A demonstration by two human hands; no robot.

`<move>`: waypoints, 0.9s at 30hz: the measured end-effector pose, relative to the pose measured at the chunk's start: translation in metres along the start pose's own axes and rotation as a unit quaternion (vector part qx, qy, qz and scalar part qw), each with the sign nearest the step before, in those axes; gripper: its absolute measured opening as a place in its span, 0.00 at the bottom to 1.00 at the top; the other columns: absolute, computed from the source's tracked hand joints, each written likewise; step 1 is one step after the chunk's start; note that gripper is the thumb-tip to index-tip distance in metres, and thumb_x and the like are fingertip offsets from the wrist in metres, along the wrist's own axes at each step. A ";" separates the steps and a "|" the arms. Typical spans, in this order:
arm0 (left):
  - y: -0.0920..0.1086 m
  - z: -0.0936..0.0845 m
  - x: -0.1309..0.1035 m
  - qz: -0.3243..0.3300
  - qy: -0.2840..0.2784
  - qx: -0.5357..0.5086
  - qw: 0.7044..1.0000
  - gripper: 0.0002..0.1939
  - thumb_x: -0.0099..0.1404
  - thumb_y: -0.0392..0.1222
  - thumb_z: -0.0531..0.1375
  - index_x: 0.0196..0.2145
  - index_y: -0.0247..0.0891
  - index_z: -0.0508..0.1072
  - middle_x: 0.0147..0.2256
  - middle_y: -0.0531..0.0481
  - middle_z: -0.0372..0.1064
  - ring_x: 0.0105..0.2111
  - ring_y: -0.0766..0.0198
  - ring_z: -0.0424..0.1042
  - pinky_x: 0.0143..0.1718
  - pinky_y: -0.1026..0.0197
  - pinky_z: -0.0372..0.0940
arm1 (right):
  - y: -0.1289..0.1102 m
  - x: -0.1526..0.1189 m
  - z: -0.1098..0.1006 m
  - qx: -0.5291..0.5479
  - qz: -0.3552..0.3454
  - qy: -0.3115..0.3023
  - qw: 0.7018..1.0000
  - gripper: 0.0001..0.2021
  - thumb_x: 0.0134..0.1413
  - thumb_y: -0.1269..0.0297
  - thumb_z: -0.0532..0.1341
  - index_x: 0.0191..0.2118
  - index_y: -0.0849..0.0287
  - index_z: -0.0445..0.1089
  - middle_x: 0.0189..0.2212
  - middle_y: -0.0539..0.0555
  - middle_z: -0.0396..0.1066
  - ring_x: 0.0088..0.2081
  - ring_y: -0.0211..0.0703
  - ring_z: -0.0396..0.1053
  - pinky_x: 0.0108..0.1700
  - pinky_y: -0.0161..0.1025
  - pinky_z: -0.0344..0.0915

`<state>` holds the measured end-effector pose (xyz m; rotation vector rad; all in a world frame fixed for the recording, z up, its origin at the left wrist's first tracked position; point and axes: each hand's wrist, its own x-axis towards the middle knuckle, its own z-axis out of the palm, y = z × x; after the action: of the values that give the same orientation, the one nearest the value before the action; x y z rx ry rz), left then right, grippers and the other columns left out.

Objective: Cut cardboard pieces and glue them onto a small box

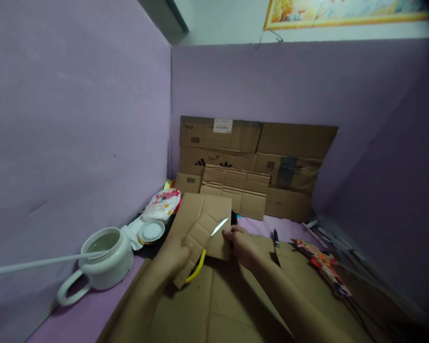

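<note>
My left hand [172, 258] is closed around a pair of scissors [200, 267], whose yellow handle shows below the fingers. The scissors' bright blade points up and right across a piece of brown cardboard [189, 207]. A partly separated, creased cardboard strip [201, 229] hangs over the scissors and hides some of my left fingers. At the cardboard's right edge, my right hand [243, 245] pinches it between thumb and fingers. The piece is held tilted above a large flat cardboard sheet [196, 309].
A white pot [109, 269] with a long pale handle sticking out stands left, beside a round lid [152, 231] and a plastic packet [162, 204]. Large cardboard panels [293, 138] lean on the back wall. To the right lie a dark pen-like object [276, 237] and a floral-patterned item [320, 259].
</note>
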<state>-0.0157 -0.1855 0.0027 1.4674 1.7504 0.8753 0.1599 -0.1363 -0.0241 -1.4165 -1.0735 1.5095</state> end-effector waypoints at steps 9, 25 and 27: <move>0.026 -0.026 -0.023 -0.029 0.006 -0.254 0.967 0.08 0.53 0.43 0.58 0.31 0.37 0.67 0.24 0.53 0.72 0.22 0.63 0.69 0.26 0.63 0.65 | 0.052 -0.129 -0.084 0.111 -0.016 0.068 0.991 0.12 0.48 0.60 0.57 0.38 0.60 0.67 0.30 0.58 0.76 0.36 0.53 0.74 0.33 0.42 0.69; 0.043 0.029 -0.039 -0.103 -0.071 -0.341 0.932 0.13 0.52 0.40 0.60 0.37 0.36 0.68 0.26 0.50 0.73 0.21 0.61 0.71 0.25 0.59 0.68 | 0.061 -0.127 -0.130 -0.066 -0.057 0.214 0.973 0.23 0.44 0.53 0.55 0.43 0.62 0.70 0.40 0.60 0.76 0.44 0.56 0.72 0.43 0.45 0.68; 0.042 0.049 -0.045 -0.091 -0.095 -0.319 0.939 0.15 0.54 0.44 0.60 0.39 0.35 0.68 0.29 0.47 0.74 0.25 0.58 0.73 0.28 0.57 0.68 | 0.066 -0.139 -0.122 -0.022 -0.033 0.166 0.985 0.21 0.44 0.54 0.55 0.42 0.62 0.70 0.35 0.58 0.77 0.35 0.53 0.75 0.36 0.42 0.69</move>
<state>0.0533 -0.2213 0.0154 0.9095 1.2621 1.0370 0.2906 -0.2811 -0.0429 -1.5804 -0.9408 1.1560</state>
